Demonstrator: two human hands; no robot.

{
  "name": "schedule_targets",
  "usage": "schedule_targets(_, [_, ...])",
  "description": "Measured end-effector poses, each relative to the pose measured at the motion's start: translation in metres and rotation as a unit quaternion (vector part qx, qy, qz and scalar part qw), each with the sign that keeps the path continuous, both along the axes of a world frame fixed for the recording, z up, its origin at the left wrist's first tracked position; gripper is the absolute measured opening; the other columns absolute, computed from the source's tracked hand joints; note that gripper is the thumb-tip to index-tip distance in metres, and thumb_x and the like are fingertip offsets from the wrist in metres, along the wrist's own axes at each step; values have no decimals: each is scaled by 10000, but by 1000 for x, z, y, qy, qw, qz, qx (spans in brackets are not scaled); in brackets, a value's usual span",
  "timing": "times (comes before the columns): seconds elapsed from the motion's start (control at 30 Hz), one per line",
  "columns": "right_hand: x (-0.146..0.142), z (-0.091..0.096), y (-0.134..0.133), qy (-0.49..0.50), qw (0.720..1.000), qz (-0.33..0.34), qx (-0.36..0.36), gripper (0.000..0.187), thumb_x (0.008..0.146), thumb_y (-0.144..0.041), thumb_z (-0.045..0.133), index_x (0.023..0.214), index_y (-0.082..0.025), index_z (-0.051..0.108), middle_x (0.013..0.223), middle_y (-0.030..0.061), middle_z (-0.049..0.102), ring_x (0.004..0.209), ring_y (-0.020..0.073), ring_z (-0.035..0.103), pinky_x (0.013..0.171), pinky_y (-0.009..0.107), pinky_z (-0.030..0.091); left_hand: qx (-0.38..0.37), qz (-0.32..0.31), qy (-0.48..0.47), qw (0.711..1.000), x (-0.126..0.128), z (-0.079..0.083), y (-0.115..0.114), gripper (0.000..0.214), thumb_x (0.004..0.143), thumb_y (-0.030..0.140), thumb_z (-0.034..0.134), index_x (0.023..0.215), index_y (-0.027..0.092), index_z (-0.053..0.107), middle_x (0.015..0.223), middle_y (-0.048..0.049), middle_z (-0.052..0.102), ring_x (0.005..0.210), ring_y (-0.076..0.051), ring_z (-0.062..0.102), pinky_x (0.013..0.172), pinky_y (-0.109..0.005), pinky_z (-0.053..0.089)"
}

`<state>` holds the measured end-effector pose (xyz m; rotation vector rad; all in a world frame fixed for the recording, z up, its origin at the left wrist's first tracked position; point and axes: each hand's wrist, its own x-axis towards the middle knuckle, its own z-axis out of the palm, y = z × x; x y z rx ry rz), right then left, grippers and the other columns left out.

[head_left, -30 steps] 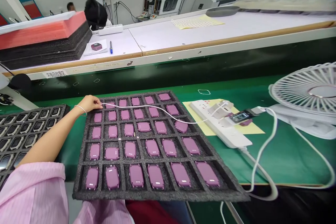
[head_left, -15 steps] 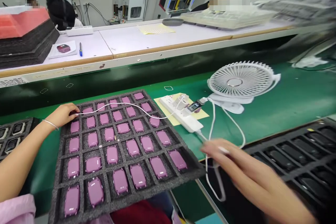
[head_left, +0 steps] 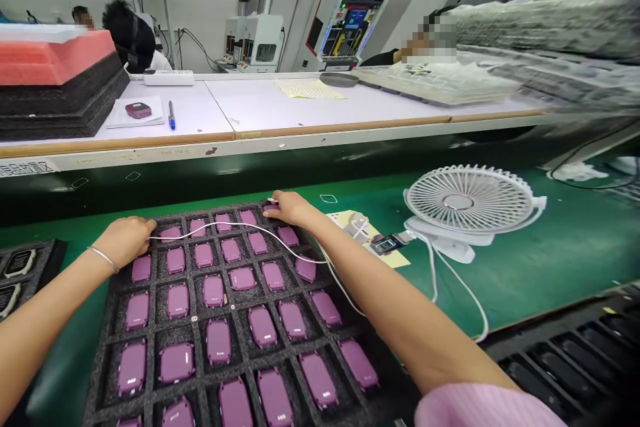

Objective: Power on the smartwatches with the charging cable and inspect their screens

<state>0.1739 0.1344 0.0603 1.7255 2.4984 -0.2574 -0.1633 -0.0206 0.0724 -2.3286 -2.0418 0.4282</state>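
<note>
A black foam tray (head_left: 200,383) lies in front of me on the green belt, with several purple devices (head_left: 262,325) set in its cells. My left hand (head_left: 126,237) rests closed at the tray's far left corner, pinching the end of a thin white cable (head_left: 240,228) that runs across the tray. My right hand (head_left: 289,207) reaches over the far right corner, fingers curled on a purple device in the back row, with a small white plug showing at its fingertips.
A white desk fan (head_left: 467,203) stands to the right, beside a power strip on yellow paper (head_left: 357,227). Black trays with dark devices lie at the left edge (head_left: 20,270) and lower right (head_left: 570,357). A white bench with foam sheets (head_left: 55,80) runs behind; other people sit beyond.
My right hand has swung in from the lower right onto the tray's far right corner. My left hand has stayed on the cable end. The view has shifted slightly.
</note>
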Motion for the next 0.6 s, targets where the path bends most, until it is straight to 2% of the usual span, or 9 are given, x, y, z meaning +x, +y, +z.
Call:
schedule_targets(0.17, [15,-6,2,-2,999,32,-6,393,832,-220,703,1208,-172,599,1222,123,686,1120,267,638,863,288,452,21,6,-84,996,-25,-12,5,282,779,329,510,996,204,638,985,-114,735,912,-311,705,782,-371,537])
schedule_targets(0.3, [7,-11,-2,7,1000,12,4,393,886,-294,627,1239,-132,564,1197,187,673,1121,310,631,852,329,457,49,20,-135,989,-31,-17,1,421,753,451,476,1035,195,655,1033,-127,740,950,-333,702,869,-406,539])
schedule_targets(0.4, [4,-13,-3,21,1000,8,8,416,851,-274,644,1223,-111,553,1198,211,652,1091,322,635,833,342,465,60,26,-145,987,-30,-17,-4,481,755,454,437,1072,166,655,1025,-150,737,953,-351,696,894,-435,533])
schedule_targets(0.5, [11,-11,-2,46,998,39,4,474,786,-203,675,1233,-125,541,1233,179,636,1091,302,628,845,329,473,56,42,-175,982,-32,-14,-8,528,772,491,420,1117,156,637,1081,-162,732,974,-346,694,915,-438,527])
schedule_targets(0.6, [26,-7,2,72,993,94,-12,445,738,-85,654,1172,-167,604,1213,113,658,1079,249,632,881,290,477,59,62,-215,973,-36,-12,-9,602,791,600,416,1150,164,624,1142,-149,726,979,-330,696,929,-419,526])
